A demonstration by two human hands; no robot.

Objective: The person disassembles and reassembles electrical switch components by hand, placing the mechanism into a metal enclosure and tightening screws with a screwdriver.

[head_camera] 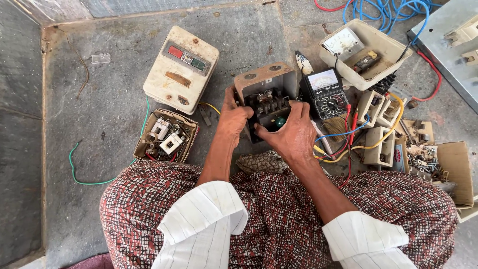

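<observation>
Held thing: open metal switch box (266,94), rusty grey casing, black terminal block and a green knob inside; propped upright on the stone floor (99,149), about mid-floor, just ahead of the knees.
Left hand (233,117): clamped on the box's left wall, thumb over the front edge, fingers (230,94) wrapped round the side and pressed to the metal.
Right hand (294,134): cupped over the lower right of the box, fingers (298,112) spread along the right wall, thumb tip near the green knob.
Weight: judged moderately heavy for its bulk, sheet steel plus a solid insert.
Stiffness: rigid shell; no give expected under a squeeze.
Surface: dry, corroded, rough; likely good grip, though cut edges look sharp.
Fragile parts: terminals, screws and the knob; best kept clear of pressure.
Best hold: both outer side walls, as now, or under the base.
Left of box: cream starter cover (181,69) with red and green buttons; below it a cardboard tray (144,144) of white switch parts.
Right of box: black analogue multimeter (326,92), touching or just beside the box, cannot tell which.
Far right edge of floor: loose wires and white housings.
</observation>
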